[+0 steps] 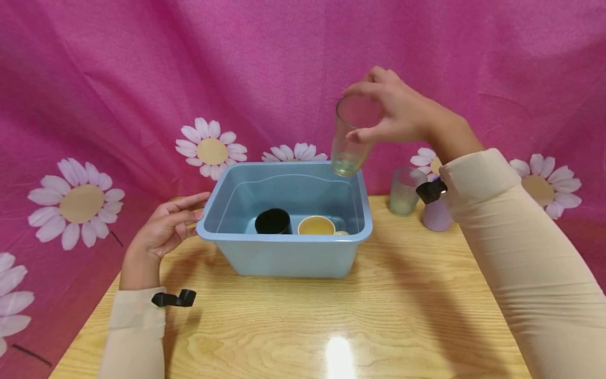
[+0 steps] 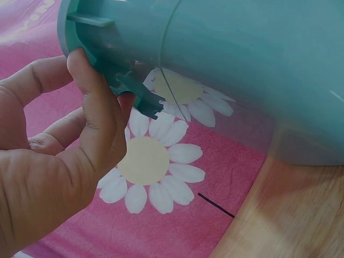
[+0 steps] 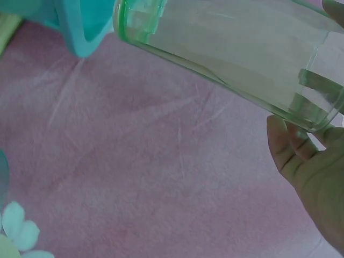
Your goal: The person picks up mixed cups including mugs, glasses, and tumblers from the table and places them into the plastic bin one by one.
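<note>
Right hand [image 1: 395, 108] gripping a tall clear green-tinted tumbler [image 1: 344, 150] — raised near the right rear corner of a blue rectangular plastic basin [image 1: 289, 258], left hand [image 1: 163, 226], fingers loose, touching its left rim

"Any lettering or numbers you can read?"
"None, in any of the three views. The light-blue rectangular plastic tub [image 1: 289, 258] shows no legible label, nor does the tall clear-glass tumbler [image 1: 344, 150]."
"And the shorter, cloudy clear-glass tumbler [image 1: 401, 199]?"
"Pale marks on its side, too small to make out as writing."
</note>
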`<action>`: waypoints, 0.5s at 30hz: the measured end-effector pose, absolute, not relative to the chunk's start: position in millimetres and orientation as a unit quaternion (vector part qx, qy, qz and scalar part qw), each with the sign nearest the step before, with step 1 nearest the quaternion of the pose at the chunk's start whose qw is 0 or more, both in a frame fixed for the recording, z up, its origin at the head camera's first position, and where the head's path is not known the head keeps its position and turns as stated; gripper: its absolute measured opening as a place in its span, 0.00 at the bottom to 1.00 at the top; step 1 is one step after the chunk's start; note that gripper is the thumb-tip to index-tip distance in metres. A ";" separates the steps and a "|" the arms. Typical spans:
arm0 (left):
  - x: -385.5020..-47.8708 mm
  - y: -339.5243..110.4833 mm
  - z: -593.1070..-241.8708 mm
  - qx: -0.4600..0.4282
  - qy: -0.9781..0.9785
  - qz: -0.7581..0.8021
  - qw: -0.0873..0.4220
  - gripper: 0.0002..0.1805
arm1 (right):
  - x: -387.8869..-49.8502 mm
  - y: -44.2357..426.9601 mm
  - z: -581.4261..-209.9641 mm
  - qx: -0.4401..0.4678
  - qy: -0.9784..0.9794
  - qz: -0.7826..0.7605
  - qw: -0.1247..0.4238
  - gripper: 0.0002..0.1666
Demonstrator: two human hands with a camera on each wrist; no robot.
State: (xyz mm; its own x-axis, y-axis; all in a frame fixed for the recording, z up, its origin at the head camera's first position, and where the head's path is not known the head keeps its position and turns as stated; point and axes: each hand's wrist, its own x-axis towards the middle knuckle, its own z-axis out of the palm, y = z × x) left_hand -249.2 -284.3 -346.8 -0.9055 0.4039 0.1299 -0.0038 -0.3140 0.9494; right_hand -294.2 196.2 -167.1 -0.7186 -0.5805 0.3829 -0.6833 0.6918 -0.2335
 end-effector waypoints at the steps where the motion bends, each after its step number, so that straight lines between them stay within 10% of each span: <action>1: -249.2 -284.2 -346.8 0.174 0.572 0.791 0.128 0.24 | -294.6 194.9 -168.7 0.348 -0.908 0.186 0.140 0.40; 15: -247.9 -282.2 -347.0 0.172 0.583 0.784 0.126 0.24 | -305.4 176.5 -195.3 0.355 -0.907 0.190 0.125 0.42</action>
State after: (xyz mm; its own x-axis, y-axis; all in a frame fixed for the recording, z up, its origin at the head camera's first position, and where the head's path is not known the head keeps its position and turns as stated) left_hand -247.9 -282.2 -347.0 -0.9093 0.3977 0.1224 0.0024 -0.2892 0.9573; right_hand -305.4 176.5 -195.3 -0.7168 -0.5957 0.3624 -0.6911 0.6760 -0.2557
